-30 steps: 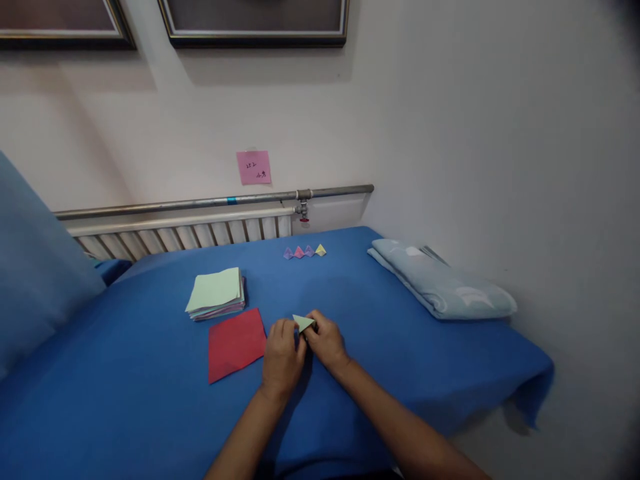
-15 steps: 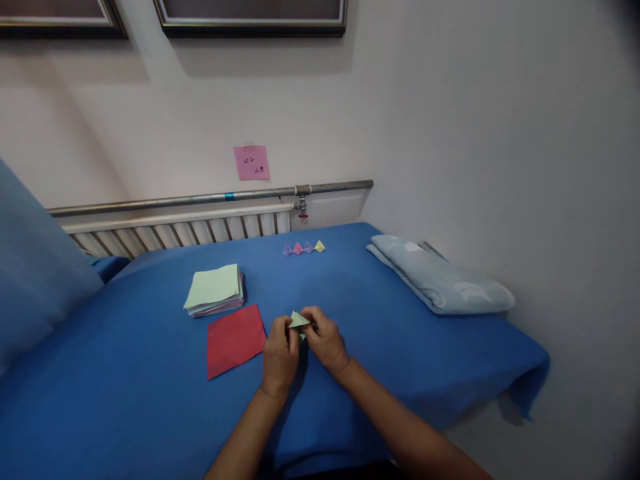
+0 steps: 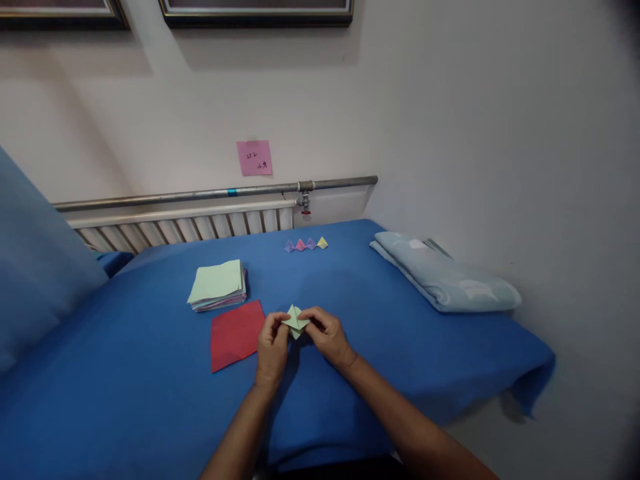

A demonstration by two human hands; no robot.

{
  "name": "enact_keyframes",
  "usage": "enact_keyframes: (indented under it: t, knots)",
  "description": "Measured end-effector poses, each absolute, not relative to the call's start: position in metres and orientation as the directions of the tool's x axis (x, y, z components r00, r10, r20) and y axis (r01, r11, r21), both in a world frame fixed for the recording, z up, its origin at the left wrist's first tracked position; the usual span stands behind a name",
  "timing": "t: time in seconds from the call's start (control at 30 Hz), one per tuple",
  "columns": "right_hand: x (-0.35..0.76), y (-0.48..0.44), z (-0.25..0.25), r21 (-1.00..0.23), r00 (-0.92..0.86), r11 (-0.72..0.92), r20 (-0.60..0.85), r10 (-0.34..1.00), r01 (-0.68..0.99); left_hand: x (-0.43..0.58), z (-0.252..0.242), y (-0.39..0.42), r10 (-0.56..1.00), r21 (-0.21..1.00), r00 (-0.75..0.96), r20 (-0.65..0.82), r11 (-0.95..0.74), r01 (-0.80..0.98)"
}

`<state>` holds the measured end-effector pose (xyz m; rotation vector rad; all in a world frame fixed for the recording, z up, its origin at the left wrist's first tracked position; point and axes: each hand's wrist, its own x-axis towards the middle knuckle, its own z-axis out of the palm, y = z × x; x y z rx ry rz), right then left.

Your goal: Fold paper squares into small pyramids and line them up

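Note:
Between my hands is a pale green folded paper, a small pointed diamond with layered flaps and a crease down its middle. My left hand pinches its left corner between thumb and fingers. On the other side, my right hand pinches the right corner the same way. A red paper sheet lies flat just left of my left hand. Farther left sits a stack of coloured paper with a light green sheet on top. Several small folded paper pieces, purple, pink and yellow, stand in a row beyond my hands.
A blue cloth covers the surface under everything. At the right, a folded light blue blanket lies against the wall. Behind are a radiator, a metal pipe and a pink note. A blue curtain hangs at the left.
The green paper has turned and spread into a wider diamond with its creased face showing. My fingers have shifted to its two side corners. The whole view has moved slightly.

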<state>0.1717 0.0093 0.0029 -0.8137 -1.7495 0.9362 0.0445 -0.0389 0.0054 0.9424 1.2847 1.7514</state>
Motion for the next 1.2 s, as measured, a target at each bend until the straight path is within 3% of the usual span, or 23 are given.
enact_keyframes:
  t: [0.27, 0.43, 0.57, 0.8, 1.2]
  knots:
    - [0.177, 0.008, 0.007, -0.825, -0.45, 0.558, 0.466, 0.761, 0.089, 0.037, 0.003, -0.039, 0.93, 0.936, -0.367, 0.002, -0.131, -0.327]
    - [0.175, 0.011, 0.008, -0.94, -0.335, 0.339, 0.306, 0.891, 0.044, 0.039, 0.003, -0.038, 0.932, 0.926, -0.363, -0.001, -0.137, -0.353]
    - [0.174, 0.015, 0.008, -0.976, -0.326, 0.208, 0.177, 0.929, 0.06, 0.043, 0.004, -0.039, 0.945, 0.946, -0.326, 0.03, -0.132, -0.297]
    - [0.173, 0.02, 0.002, -0.987, -0.33, 0.148, 0.118, 0.937, 0.066, 0.044, 0.001, -0.038, 0.959, 0.98, -0.281, 0.049, -0.1, -0.173]
    - [0.175, 0.026, 0.004, -0.997, -0.201, 0.07, 0.074, 0.977, -0.03, 0.044, 0.0, -0.041, 0.993, 0.997, -0.101, -0.06, 0.054, -0.054]
